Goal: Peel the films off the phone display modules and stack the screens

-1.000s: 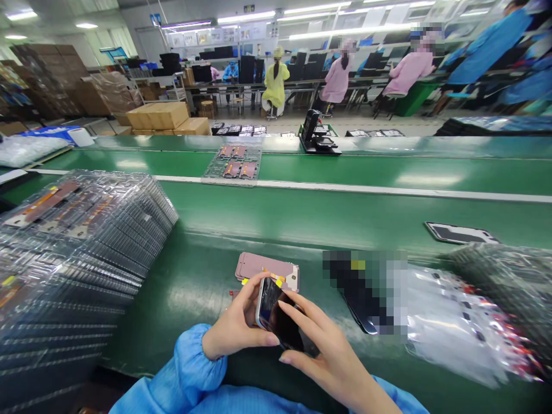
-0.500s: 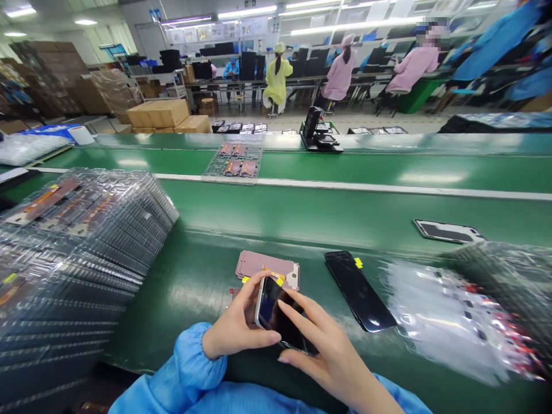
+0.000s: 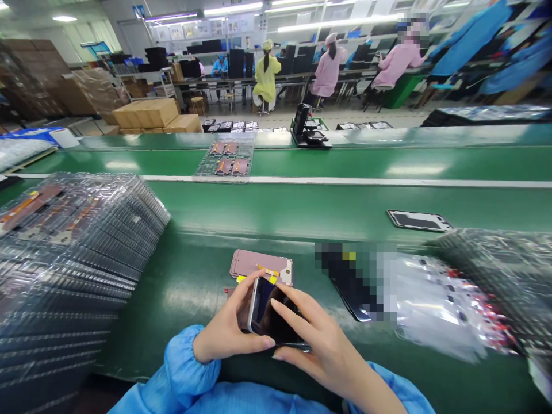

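Glossy black screen [image 3: 281, 326], smooth satiny green worktop [image 3: 190, 287], shiny clear plastic trays [image 3: 133, 230].

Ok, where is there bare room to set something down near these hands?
Green surface shows bare between the left tray stack and the left hand, and in a wider band between the pink panels and the white strip. It is crowded at right: a partly blurred dark item, plastic bags and clear trays.

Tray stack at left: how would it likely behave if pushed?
The tray stack might shear or lean, being tall with many separate layers. The top tray is probably light and slightly flexible, judging by its thin clear plastic.
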`<act>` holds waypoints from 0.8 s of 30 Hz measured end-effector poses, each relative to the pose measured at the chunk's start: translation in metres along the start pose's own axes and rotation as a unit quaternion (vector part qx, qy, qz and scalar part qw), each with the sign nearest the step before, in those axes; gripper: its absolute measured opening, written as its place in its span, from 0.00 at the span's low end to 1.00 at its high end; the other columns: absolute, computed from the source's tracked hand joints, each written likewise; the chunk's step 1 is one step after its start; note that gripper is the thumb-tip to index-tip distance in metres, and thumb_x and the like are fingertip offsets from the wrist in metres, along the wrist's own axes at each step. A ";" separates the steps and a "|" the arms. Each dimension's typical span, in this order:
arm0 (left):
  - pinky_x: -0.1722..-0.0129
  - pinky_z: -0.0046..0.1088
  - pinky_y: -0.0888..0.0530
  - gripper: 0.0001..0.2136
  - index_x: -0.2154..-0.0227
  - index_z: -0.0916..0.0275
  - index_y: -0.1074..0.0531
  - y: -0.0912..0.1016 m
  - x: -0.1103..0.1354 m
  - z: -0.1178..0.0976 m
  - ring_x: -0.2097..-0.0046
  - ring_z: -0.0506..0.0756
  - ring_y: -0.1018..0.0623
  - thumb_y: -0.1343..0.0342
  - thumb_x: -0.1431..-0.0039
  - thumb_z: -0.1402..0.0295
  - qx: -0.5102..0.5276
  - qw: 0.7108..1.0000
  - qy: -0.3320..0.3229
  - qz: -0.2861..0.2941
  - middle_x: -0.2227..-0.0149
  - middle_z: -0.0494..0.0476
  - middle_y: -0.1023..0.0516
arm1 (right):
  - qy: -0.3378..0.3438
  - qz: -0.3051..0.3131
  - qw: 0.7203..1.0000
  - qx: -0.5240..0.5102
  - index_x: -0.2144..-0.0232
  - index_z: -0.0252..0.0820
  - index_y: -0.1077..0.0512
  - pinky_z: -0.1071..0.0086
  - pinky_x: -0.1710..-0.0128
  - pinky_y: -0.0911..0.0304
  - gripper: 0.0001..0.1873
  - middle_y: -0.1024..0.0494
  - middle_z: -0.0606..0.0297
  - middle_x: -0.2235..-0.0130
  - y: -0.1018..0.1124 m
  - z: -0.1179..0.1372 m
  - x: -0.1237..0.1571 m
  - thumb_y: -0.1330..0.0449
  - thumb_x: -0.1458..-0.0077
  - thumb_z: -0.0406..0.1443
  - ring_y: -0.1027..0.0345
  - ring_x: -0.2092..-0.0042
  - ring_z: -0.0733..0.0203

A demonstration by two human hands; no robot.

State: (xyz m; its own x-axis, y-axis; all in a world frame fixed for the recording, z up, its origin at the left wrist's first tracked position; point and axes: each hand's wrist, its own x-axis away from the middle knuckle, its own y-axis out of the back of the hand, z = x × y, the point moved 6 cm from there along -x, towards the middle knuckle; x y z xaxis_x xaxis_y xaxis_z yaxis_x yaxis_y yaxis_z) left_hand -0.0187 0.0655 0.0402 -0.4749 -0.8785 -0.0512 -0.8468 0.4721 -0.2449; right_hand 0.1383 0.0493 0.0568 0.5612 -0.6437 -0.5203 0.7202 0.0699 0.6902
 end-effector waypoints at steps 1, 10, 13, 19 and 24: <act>0.36 0.46 0.40 0.42 0.35 0.47 0.45 0.000 0.001 0.000 0.34 0.67 0.37 0.31 0.51 0.68 -0.002 1.000 0.000 0.003 0.34 0.61 0.39 | 0.002 -0.001 1.000 -0.001 0.34 0.43 0.44 0.49 0.43 0.34 0.33 0.37 0.46 0.37 0.001 0.001 0.000 0.40 0.38 0.43 0.42 0.36 0.42; 0.36 0.46 0.40 0.44 0.35 0.44 0.46 0.000 0.006 -0.003 0.34 0.67 0.38 0.30 0.53 0.69 -0.018 1.000 -0.009 0.016 0.33 0.60 0.40 | 0.013 0.010 1.000 0.003 0.35 0.40 0.43 0.48 0.42 0.36 0.30 0.38 0.45 0.37 0.003 0.011 -0.002 0.42 0.36 0.40 0.45 0.35 0.44; 0.35 0.46 0.42 0.44 0.35 0.44 0.45 0.000 0.006 -0.004 0.33 0.67 0.39 0.29 0.53 0.69 -0.025 1.000 -0.011 0.016 0.33 0.59 0.39 | 0.014 0.008 1.000 0.017 0.36 0.39 0.43 0.48 0.43 0.35 0.30 0.37 0.45 0.37 0.005 0.012 -0.004 0.42 0.36 0.40 0.44 0.36 0.44; 0.35 0.45 0.41 0.44 0.35 0.46 0.44 -0.001 0.006 -0.003 0.33 0.67 0.39 0.29 0.53 0.65 0.023 1.000 -0.008 0.017 0.33 0.60 0.38 | 0.025 0.010 0.996 0.091 0.38 0.38 0.38 0.39 0.40 0.43 0.35 0.32 0.43 0.39 0.005 0.015 -0.006 0.38 0.42 0.48 0.43 0.35 0.38; 0.48 0.41 0.26 0.31 0.36 0.53 0.40 0.011 0.003 0.014 0.45 0.64 0.23 0.38 0.42 0.58 0.149 0.985 0.065 -0.064 0.43 0.63 0.25 | -0.028 -0.020 0.999 -0.035 0.33 0.41 0.45 0.41 0.37 0.46 0.47 0.41 0.43 0.34 0.006 0.006 -0.004 0.39 0.47 0.58 0.48 0.33 0.37</act>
State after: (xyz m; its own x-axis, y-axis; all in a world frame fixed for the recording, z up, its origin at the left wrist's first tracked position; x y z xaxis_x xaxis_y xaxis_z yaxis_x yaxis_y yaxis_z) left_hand -0.0265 0.0670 0.0239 -0.4118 -0.9037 0.1173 -0.8034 0.2992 -0.5148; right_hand 0.1380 0.0478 0.0656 0.5085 -0.6892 -0.5162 0.7698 0.0953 0.6311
